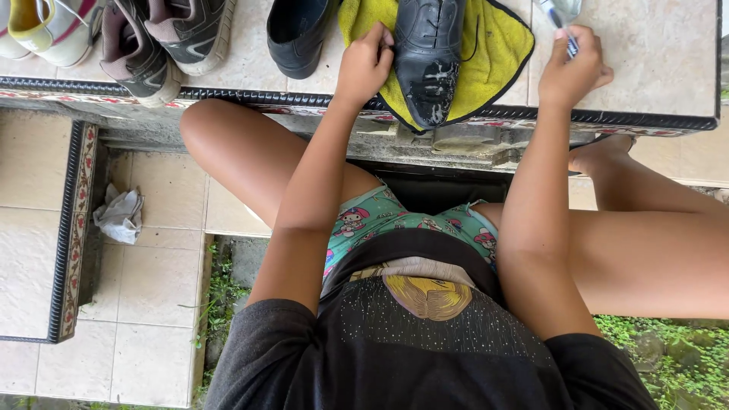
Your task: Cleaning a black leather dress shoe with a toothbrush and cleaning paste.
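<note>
Closest to my camera is a black shirt [425, 342] with a yellow print and speckled dots, above patterned green shorts [380, 220]; bare knees spread to either side. Beyond them I see a tiled ledge [645, 68] with a dark patterned border, running the width of the frame. On it lies a yellow cloth [497, 45] edged in black, its corner hanging over the ledge's front.

On the cloth sits a black leather lace-up shoe [429, 53], toe pointing toward me. Its toe cap is smeared with a wet, whitish, patchy film, while the upper near the laces looks clean and glossy.

My left hand [364, 64] is curled closed against the shoe's left side, fingers gripping its edge at the cloth. My right hand [571, 72] is raised just right of the cloth, fingers pinched shut around a small brush handle [566, 34], blue and white, whose head runs out of the top of the frame.

Left of the cloth stands a second black shoe [298, 34], then a pair of grey and black sneakers [163, 38] and a white and yellow sneaker [45, 26]. A crumpled grey rag [119, 215] lies on the lower tiled floor at left.
</note>
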